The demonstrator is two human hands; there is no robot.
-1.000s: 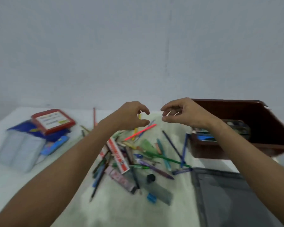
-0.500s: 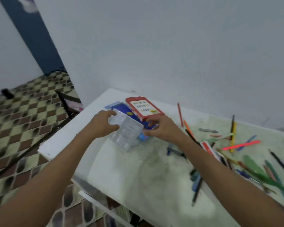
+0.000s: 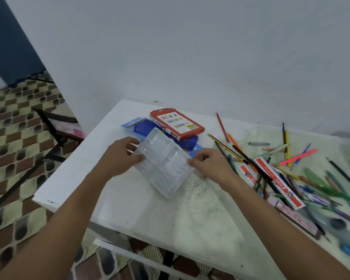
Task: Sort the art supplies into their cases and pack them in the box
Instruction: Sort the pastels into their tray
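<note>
Gripping clear plastic tray with both hands, left hand at 9, right hand at 3, over tabletop.

A single head-worn wide-angle view looks forward and down from close above the white speckled table, facing its left far corner and the pale wall, with both forearms reaching in from the bottom edge of the frame.

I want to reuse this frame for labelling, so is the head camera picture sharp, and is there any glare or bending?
Head view: soft overall; the clear plastic tray is washed-out and its compartments are hard to read; print on the red box is illegible; wide-angle bending tilts the table edge and wall; lighting even, shadows faint.
</note>
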